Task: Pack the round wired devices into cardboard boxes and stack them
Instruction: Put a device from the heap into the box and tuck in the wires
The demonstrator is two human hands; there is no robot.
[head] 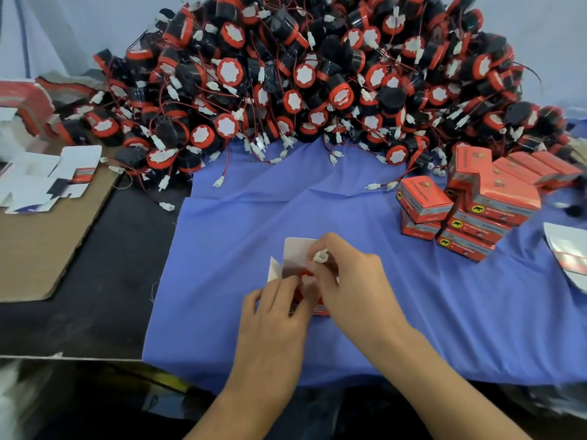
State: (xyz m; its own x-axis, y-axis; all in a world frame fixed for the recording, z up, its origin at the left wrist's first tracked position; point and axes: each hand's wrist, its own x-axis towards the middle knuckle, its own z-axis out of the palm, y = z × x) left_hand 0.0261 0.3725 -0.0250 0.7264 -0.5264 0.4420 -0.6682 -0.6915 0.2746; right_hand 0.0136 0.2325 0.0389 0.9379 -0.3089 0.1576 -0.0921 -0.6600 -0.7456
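Note:
A small cardboard box with its white flaps up sits on the blue cloth near the front. My left hand grips its near side. My right hand pinches a white plug over the box mouth, where a red round wired device shows inside, mostly hidden by my fingers. A huge pile of black and red round devices with red wires and white plugs fills the back. A stack of closed red boxes stands at the right.
Flat unfolded box blanks lie on brown cardboard at the left. More flat blanks stick in from the right edge. Loose plugs trail onto the cloth. The black tabletop shows left of the cloth.

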